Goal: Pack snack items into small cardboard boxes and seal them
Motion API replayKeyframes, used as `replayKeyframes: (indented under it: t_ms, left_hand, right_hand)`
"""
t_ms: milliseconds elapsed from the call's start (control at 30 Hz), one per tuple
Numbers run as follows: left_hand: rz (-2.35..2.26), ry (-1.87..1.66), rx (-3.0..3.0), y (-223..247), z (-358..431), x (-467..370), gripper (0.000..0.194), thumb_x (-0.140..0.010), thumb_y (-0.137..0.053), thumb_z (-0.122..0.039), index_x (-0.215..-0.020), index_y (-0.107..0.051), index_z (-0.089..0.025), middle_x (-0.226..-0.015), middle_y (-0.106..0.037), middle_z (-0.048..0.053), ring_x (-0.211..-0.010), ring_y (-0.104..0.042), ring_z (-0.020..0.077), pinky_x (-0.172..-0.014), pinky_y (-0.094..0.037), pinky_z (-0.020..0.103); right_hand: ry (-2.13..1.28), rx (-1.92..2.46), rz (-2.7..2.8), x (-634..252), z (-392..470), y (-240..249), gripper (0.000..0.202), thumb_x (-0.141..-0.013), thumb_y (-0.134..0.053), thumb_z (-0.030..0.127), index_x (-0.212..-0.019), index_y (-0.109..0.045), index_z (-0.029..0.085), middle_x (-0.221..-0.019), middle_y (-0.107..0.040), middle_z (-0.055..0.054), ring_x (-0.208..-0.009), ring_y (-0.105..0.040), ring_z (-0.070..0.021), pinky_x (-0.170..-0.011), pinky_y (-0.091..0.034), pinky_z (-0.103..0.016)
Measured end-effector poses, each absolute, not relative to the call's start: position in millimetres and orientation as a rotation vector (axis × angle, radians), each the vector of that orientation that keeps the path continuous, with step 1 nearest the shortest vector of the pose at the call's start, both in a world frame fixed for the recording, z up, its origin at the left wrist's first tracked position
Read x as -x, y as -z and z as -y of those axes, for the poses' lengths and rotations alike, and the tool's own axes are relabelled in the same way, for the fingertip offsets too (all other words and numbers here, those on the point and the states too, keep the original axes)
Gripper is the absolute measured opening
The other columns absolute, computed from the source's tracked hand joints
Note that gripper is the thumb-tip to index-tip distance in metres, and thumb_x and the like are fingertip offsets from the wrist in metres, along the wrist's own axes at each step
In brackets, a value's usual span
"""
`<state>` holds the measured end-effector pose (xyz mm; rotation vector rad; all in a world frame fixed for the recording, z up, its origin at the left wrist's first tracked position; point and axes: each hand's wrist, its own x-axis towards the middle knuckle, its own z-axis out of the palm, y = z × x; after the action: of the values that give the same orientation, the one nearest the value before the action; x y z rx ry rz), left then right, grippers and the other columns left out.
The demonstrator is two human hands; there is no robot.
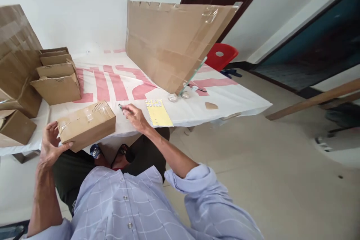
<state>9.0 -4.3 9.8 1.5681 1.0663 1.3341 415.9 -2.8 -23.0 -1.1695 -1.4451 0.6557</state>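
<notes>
My left hand (53, 142) grips the left end of a closed cardboard box (92, 129), fingers behind and thumb along the near side. Clear tape shows on the top of the box, which lies tilted at the table's front edge. To the right of the box, my right hand (137, 117) is closed in a pinch on a small dark greenish object (120, 106), too small to name. Just right of that hand a yellow sheet (160, 116) with rows of small whitish pieces near its top lies on the table.
On the white-and-pink covered table (112, 54), a large cardboard panel (171, 41) stands upright. Open cardboard boxes (60, 86) and a smaller box (17, 127) sit at left. A cardboard scrap (211, 105) lies at right. Behind is a red chair (222, 54).
</notes>
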Motion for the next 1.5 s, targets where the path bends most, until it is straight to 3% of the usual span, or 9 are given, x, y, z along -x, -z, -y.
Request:
replayKeyframes:
  t_ms: [133, 433, 567, 733, 900, 1033, 1267, 1400, 1500]
  left_hand:
    - [-1.065, -1.443, -1.407, 1, 4, 17, 0.109, -0.041, -0.113, -0.052, -0.137, -0.064, -0.031, -0.141, -0.072, 0.009, -0.142, -0.065, 0.0387, -0.11, -0.062, 0.044]
    - [-1.016, -1.398, -1.195, 15, 8, 33, 0.096, -0.05, -0.094, -0.071, -0.135, -0.073, -0.03, -0.121, -0.081, 0.013, -0.116, -0.078, 0.0418, -0.094, -0.069, 0.062]
    - [-1.014, -1.333, -1.328, 7, 8, 30, 0.101, -0.049, -0.1, -0.07, -0.137, -0.071, -0.03, -0.125, -0.079, 0.011, -0.123, -0.076, 0.0408, -0.1, -0.067, 0.053]
    - [-0.962, -1.302, -1.519, -7, -2, 21, 0.109, -0.042, -0.113, -0.05, -0.137, -0.066, -0.029, -0.14, -0.074, 0.011, -0.138, -0.067, 0.0391, -0.114, -0.058, 0.048]
    - [-0.923, -1.206, -1.551, -8, -7, 8, 0.109, -0.036, -0.116, -0.034, -0.133, -0.066, -0.03, -0.146, -0.069, 0.012, -0.145, -0.063, 0.0405, -0.104, -0.062, 0.044]
    - [-0.977, -1.144, -1.562, -9, -3, 3, 0.105, -0.043, -0.114, -0.036, -0.136, -0.066, -0.031, -0.153, -0.067, 0.014, -0.152, -0.059, 0.0431, -0.098, -0.064, 0.042]
    - [-1.085, -1.104, -1.617, -28, 2, -6, 0.079, -0.061, -0.105, -0.05, -0.128, -0.069, -0.028, -0.148, -0.073, 0.016, -0.15, -0.063, 0.0453, -0.096, -0.064, 0.046]
    - [-1.032, -1.071, -1.649, -31, 4, -10, 0.065, -0.065, -0.105, -0.046, -0.114, -0.068, -0.026, -0.151, -0.071, 0.014, -0.145, -0.065, 0.0406, -0.102, -0.063, 0.047]
    - [-0.955, -1.073, -1.662, -26, 5, -8, 0.065, -0.061, -0.108, -0.044, -0.111, -0.07, -0.024, -0.161, -0.064, 0.016, -0.15, -0.061, 0.042, -0.11, -0.061, 0.049]
  right_hand:
    - [-0.566, 0.938, 1.533, -346, 38, 4, 0.03, -0.11, -0.061, 0.048, -0.119, -0.076, 0.023, -0.117, -0.077, -0.01, -0.104, -0.074, -0.0237, -0.089, -0.064, -0.04]
    - [-0.25, 0.661, 1.584, -304, 92, -17, 0.022, -0.11, -0.058, 0.02, -0.125, -0.072, 0.028, -0.119, -0.076, -0.011, -0.11, -0.074, -0.026, -0.096, -0.064, -0.045]
    - [-0.264, 0.782, 1.559, -317, 80, -3, 0.017, -0.112, -0.058, 0.027, -0.119, -0.073, 0.028, -0.115, -0.076, -0.01, -0.109, -0.074, -0.0265, -0.097, -0.063, -0.046]
    - [-0.22, 1.052, 1.533, -366, 31, 37, 0.027, -0.113, -0.056, 0.046, -0.11, -0.073, 0.026, -0.112, -0.074, -0.011, -0.109, -0.071, -0.0292, -0.099, -0.062, -0.048]
    - [-0.131, 1.735, 1.644, -429, -14, 74, 0.031, -0.107, -0.06, 0.048, -0.116, -0.074, 0.021, -0.122, -0.071, -0.018, -0.118, -0.064, -0.037, -0.102, -0.057, -0.052]
    - [-0.151, 2.066, 1.763, -448, -26, 86, 0.03, -0.104, -0.068, 0.043, -0.119, -0.074, 0.018, -0.128, -0.07, -0.022, -0.122, -0.063, -0.04, -0.101, -0.053, -0.05]
    - [-0.193, 1.992, 1.725, -441, -23, 82, 0.021, -0.102, -0.059, 0.033, -0.115, -0.069, 0.02, -0.126, -0.073, -0.021, -0.117, -0.066, -0.0377, -0.096, -0.053, -0.046]
    - [-0.451, 1.65, 1.457, -433, -11, 65, 0.03, -0.102, -0.05, 0.048, -0.108, -0.067, 0.023, -0.101, -0.074, -0.011, -0.094, -0.067, -0.0298, -0.084, -0.054, -0.041]
    - [-0.685, 1.36, 1.325, -422, 4, 44, 0.042, -0.099, -0.055, 0.064, -0.102, -0.067, 0.024, -0.08, -0.064, -0.001, -0.072, -0.058, -0.0211, -0.068, -0.05, -0.035]
